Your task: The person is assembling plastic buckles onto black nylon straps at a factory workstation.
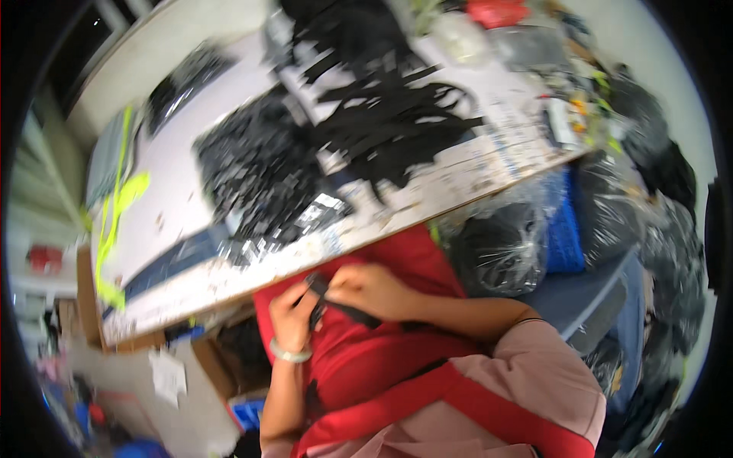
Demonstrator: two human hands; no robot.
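Observation:
A short black fabric strip (354,312) is held between my two hands, above the red apron (359,359) over my lap. My left hand (290,320), with a pale bracelet at its wrist, pinches the strip's upper end. Close against it, my right hand (372,290) has its fingers closed on the strip, and part of the strip hangs below that hand. Motion blur hides the strip's details. On the table (183,294) in front lie a pile of loose black strips (393,126) and a clear plastic bag (263,164) filled with small black pieces.
Neon yellow tape (111,221) runs over the table's left end, near another black packet (187,84). To the right, bulging plastic bags (500,248) and a blue bag (563,229) crowd the table edge. A cardboard box (214,366) stands under the table.

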